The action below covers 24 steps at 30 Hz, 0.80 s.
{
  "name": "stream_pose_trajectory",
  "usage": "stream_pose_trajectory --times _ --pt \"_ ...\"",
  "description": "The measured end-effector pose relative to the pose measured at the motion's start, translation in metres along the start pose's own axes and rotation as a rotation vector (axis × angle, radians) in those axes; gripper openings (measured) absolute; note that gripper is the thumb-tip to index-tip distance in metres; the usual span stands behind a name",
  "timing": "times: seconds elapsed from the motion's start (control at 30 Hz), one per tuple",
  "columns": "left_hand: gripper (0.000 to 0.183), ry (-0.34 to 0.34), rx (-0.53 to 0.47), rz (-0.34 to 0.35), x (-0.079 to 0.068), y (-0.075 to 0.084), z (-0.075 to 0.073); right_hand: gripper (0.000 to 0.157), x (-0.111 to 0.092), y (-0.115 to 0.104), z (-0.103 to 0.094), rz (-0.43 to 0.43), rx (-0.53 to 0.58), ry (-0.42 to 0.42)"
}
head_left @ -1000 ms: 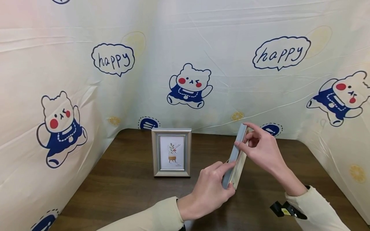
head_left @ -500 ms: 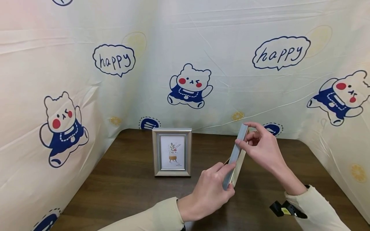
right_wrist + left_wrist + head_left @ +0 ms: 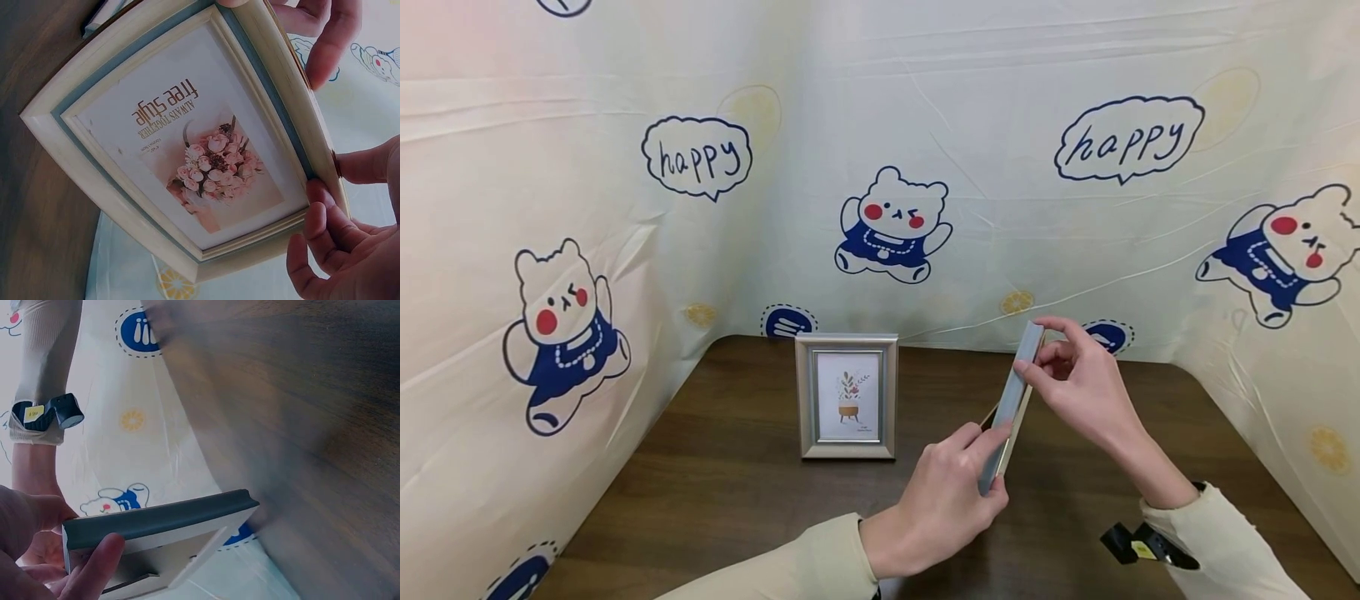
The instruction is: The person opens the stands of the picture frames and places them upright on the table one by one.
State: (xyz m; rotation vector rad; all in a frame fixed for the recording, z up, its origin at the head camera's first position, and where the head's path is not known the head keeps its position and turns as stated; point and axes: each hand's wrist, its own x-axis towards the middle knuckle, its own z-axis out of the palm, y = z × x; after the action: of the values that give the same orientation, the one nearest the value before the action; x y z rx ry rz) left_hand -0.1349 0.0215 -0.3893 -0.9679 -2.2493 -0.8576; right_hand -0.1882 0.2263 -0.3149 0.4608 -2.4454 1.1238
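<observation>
A cream picture frame (image 3: 1011, 400) with a bluish-grey outer edge is held edge-on between both hands in the head view, tilted over the table's right half. My left hand (image 3: 943, 496) pinches its lower near end; my right hand (image 3: 1078, 383) pinches the upper far end between thumb and fingers. A card with pink flowers and "free style" lettering (image 3: 206, 162) shows upside down in its front in the right wrist view. Its back, with a dark support leg (image 3: 134, 581), faces the left wrist view. A second picture frame (image 3: 846, 396), silvery with a potted-plant print, stands upright left of my hands.
The dark wooden table (image 3: 722, 483) reaches back to a pale cloth (image 3: 1000, 100) printed with bears and "happy" bubbles, which encloses it at the back and sides. A black wrist camera (image 3: 1150, 546) sits on my right sleeve.
The held frame has turned slightly, so less of its cream front shows in the head view. My right thumb has shifted a little along its edge. The standing frame stays in place.
</observation>
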Motion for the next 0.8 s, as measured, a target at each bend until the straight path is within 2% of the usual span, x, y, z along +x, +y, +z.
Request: stream_pose_trajectory --times 0.37,0.8 --pt "0.057 -0.021 0.008 0.021 0.0004 0.0012 -0.0006 0.055 -0.0013 0.0016 0.0000 0.006 0.038 -0.006" --pt "0.060 -0.029 0.079 0.058 0.0001 0.0022 -0.0020 0.056 -0.0002 0.0044 -0.0004 0.000 0.089 -0.020"
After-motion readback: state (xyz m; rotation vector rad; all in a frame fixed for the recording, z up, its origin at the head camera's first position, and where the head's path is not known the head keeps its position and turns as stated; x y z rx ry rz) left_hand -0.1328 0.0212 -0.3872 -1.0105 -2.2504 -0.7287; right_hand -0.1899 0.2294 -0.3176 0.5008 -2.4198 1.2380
